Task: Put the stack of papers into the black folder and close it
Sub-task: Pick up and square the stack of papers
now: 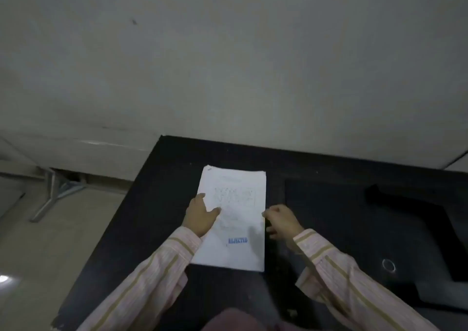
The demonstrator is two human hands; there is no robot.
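A stack of white papers with a blue "REJECTED" stamp lies flat on the black table. My left hand grips the stack's left edge, thumb pressed on the top sheet. My right hand is curled at the right edge, fingertips pinching it. The black folder lies just right of the stack, hard to make out against the dark table. A darker angled panel on its right side looks like part of it.
A small metal ring shows on the dark surface at the right. The table's left edge drops to a tiled floor, where a grey metal frame leg stands. A plain wall rises behind the table.
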